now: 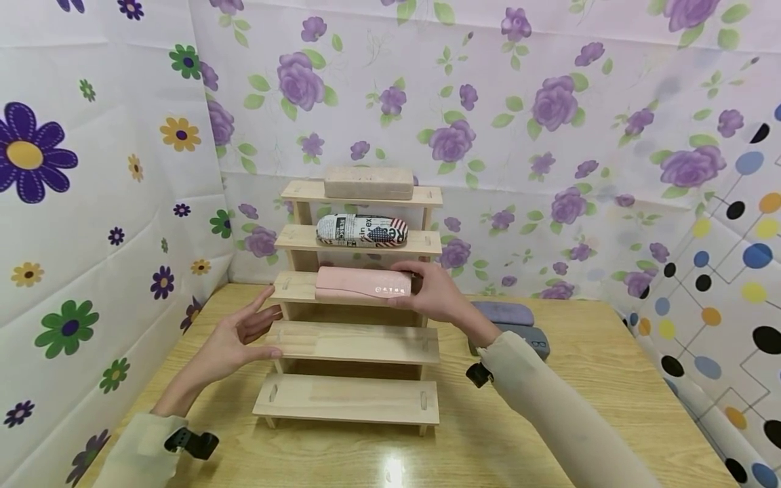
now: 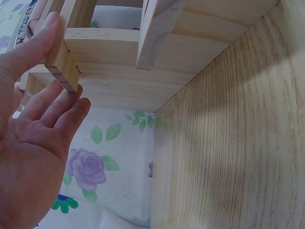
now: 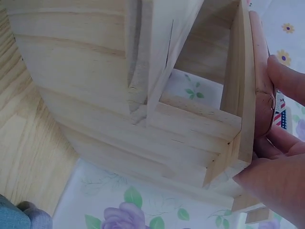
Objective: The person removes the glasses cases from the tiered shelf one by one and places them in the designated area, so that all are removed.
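A pink glasses case point(image 1: 360, 283) with white lettering lies along the middle shelf of a stepped wooden rack point(image 1: 360, 342). My right hand point(image 1: 434, 291) grips the case's right end, thumb at the front and fingers behind. From the right wrist, the case point(image 3: 263, 102) sits against the shelf edge, between thumb and fingers. At the rack's left side my left hand point(image 1: 234, 339) reaches around the shelf ends with spread fingers, its thumb at the second shelf from the bottom. Up close, thumb and fingertips of that hand point(image 2: 35, 138) lie at either side of a board end point(image 2: 63, 64).
A beige case point(image 1: 369, 183) lies on the top shelf, a newsprint-patterned case point(image 1: 363, 230) one shelf below. Purple point(image 1: 504, 312) and grey-blue point(image 1: 531, 337) cases lie on the wooden table point(image 1: 586, 393) behind my right forearm. Patterned cloth point(image 1: 512, 135) hangs around the table.
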`<action>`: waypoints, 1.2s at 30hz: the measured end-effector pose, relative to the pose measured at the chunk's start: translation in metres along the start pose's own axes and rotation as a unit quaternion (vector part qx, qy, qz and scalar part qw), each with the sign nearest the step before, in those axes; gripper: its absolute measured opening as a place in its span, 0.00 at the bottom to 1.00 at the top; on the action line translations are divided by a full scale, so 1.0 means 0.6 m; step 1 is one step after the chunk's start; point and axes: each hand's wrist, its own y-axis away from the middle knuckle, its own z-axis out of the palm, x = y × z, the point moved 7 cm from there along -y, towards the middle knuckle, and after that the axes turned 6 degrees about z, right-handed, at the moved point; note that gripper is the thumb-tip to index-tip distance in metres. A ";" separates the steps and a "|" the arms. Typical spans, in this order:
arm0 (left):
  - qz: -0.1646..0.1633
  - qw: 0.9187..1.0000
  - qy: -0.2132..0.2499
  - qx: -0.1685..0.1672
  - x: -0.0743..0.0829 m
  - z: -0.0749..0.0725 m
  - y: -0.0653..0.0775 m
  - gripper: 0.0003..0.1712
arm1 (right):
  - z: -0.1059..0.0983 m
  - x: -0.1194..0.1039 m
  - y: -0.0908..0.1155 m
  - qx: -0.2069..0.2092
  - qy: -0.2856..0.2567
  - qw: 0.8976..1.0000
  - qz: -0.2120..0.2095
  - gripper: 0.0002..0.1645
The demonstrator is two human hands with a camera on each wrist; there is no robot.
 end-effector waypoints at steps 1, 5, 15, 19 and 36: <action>0.000 1.000 0.000 0.000 0.000 0.000 0.000 0.65 | 0.000 0.002 0.001 -0.002 -0.004 1.000 0.001 0.38; 0.000 1.000 -0.004 0.000 0.001 0.000 0.001 0.65 | -0.004 0.005 0.004 -0.005 -0.012 1.000 0.005 0.39; -0.004 1.000 -0.003 0.002 0.000 -0.001 0.001 0.65 | -0.009 0.005 0.001 -0.020 0.009 1.000 0.012 0.44; 0.000 1.000 0.000 0.002 -0.001 -0.001 0.001 0.65 | -0.009 0.005 0.001 -0.020 0.008 1.000 0.016 0.43; -0.004 1.000 -0.007 0.001 -0.002 0.001 0.001 0.65 | -0.010 0.016 0.021 0.002 -0.164 0.986 0.040 0.38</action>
